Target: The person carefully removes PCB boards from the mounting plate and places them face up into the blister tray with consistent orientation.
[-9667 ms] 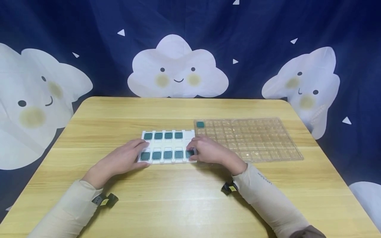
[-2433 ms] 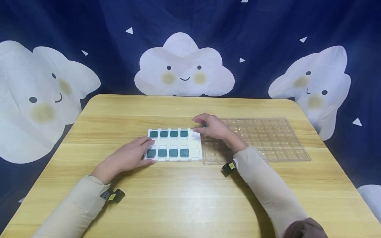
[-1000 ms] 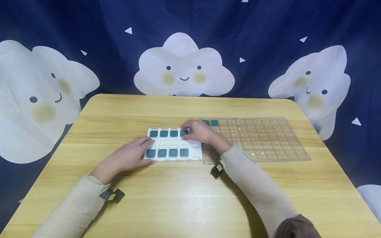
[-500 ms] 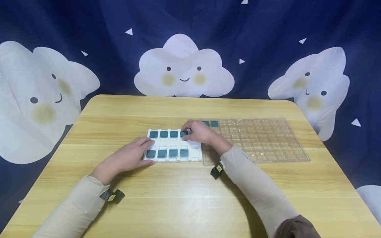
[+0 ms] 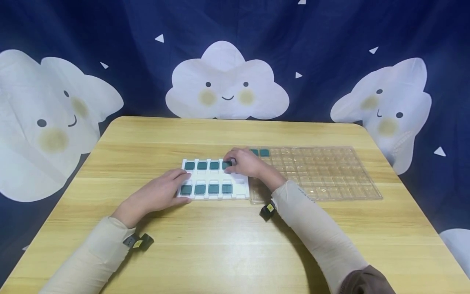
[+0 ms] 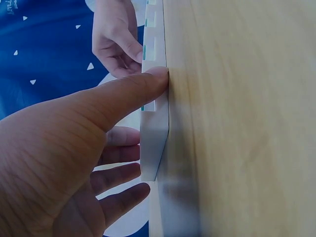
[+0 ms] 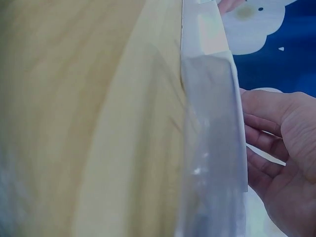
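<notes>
A white foam-like tray (image 5: pixel 213 177) lies on the table with two rows of small square green chips (image 5: pixel 200 189). My left hand (image 5: pixel 156 196) grips its left end, thumb on the near edge in the left wrist view and fingers on the far side. At the right of the far row, my right hand (image 5: pixel 247 162) pinches a green chip (image 5: pixel 227 164) between thumb and fingers; the chip is partly covered and still in its slot. To the right lies a clear plastic compartment tray (image 5: pixel 315 171), with two green chips (image 5: pixel 264 152) in its far-left corner, one partly hidden.
The wooden table (image 5: pixel 220 245) runs under both trays. The clear tray's left edge is close against the white tray, under my right wrist. A dark blue curtain (image 5: pixel 312 32) with cloud prints hangs behind the table's far edge.
My right hand took the near-row rightmost chip across to the clear tray, where a second chip now lies, then came back to the far row. Over the last second both hands stay put.
</notes>
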{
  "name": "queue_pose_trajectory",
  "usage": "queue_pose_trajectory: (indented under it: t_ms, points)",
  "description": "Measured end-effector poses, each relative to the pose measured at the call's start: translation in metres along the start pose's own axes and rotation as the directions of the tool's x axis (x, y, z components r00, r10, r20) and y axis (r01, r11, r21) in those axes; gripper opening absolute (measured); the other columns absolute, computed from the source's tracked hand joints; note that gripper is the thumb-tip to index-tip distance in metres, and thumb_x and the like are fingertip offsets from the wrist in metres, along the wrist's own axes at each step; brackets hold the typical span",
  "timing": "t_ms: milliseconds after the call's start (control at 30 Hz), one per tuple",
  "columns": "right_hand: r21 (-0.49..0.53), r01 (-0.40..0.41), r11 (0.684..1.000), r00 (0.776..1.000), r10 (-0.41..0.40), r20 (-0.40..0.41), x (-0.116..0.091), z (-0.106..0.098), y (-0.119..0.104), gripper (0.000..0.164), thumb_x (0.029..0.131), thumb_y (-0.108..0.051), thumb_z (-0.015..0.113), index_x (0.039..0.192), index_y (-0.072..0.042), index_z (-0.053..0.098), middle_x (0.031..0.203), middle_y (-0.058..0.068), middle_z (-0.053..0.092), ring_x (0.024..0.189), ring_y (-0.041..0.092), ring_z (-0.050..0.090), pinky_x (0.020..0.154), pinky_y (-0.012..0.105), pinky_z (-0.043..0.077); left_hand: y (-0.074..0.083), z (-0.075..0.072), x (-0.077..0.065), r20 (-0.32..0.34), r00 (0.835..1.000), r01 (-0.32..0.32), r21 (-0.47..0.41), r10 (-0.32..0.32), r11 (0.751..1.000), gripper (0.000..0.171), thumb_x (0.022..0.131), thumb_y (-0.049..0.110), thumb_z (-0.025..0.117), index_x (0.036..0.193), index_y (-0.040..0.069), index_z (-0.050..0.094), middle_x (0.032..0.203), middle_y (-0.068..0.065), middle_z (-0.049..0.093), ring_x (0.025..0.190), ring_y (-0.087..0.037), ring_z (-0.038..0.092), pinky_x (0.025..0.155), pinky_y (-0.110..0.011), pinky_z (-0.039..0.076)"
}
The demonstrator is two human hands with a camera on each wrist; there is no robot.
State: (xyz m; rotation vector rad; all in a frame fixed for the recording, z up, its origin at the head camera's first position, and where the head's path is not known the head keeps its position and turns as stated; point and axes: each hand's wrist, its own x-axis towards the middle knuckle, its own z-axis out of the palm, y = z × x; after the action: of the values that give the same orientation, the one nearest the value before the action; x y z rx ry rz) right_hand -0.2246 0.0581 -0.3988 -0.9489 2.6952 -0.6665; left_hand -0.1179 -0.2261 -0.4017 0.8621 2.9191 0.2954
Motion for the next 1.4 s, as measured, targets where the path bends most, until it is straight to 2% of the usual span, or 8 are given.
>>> queue_pose_trajectory:
  t_ms: [467, 633, 900, 1400]
  points:
    - [-0.015, 0.050, 0.999, 0.999, -0.050, -0.021, -0.002, -0.003, 0.000, 0.042, 0.087, -0.031, 0.076, 0.121, -0.010, 0.068, 0.113, 0.002, 0.066, 0.094, 0.015, 0.060, 0.088, 0.031, 0.050, 0.001, -0.001, 0.000, -0.016, 1.000, -0.008, 0.003, 0.009, 1.000, 0.079, 0.087, 0.048, 0.071, 0.141, -0.005, 0.046, 0.141, -0.023, 0.045, 0.131, -0.038, 0.043, 0.111, -0.051, 0.035]
    - [-0.028, 0.052, 0.998, 0.998, -0.053, -0.024, -0.002, -0.004, 0.001, 0.040, 0.088, -0.030, 0.074, 0.122, -0.010, 0.067, 0.113, 0.002, 0.067, 0.095, 0.015, 0.060, 0.087, 0.030, 0.051, 0.001, 0.000, -0.001, -0.024, 1.000, -0.010, 0.002, 0.010, 1.000, 0.079, 0.086, 0.048, 0.071, 0.140, -0.005, 0.047, 0.140, -0.023, 0.046, 0.130, -0.038, 0.043, 0.110, -0.051, 0.036]
    - [0.019, 0.026, 0.999, 0.999, -0.026, -0.024, -0.004, -0.009, 0.000, 0.038, 0.089, -0.027, 0.073, 0.123, -0.010, 0.066, 0.115, 0.003, 0.067, 0.104, 0.017, 0.061, 0.093, 0.031, 0.051, 0.000, 0.000, 0.000, -0.012, 1.000, -0.006, 0.004, 0.006, 1.000, 0.080, 0.087, 0.050, 0.070, 0.141, -0.004, 0.047, 0.141, -0.023, 0.046, 0.131, -0.038, 0.043, 0.111, -0.050, 0.035]
    - [-0.009, 0.026, 1.000, 0.998, -0.027, -0.049, -0.009, -0.019, 0.005, 0.035, 0.090, -0.025, 0.073, 0.122, -0.011, 0.068, 0.110, 0.002, 0.066, 0.098, 0.016, 0.060, 0.087, 0.033, 0.051, 0.000, 0.000, 0.000, -0.007, 1.000, -0.006, 0.005, 0.006, 1.000, 0.079, 0.087, 0.049, 0.070, 0.141, -0.004, 0.047, 0.141, -0.023, 0.046, 0.131, -0.037, 0.042, 0.111, -0.050, 0.035]
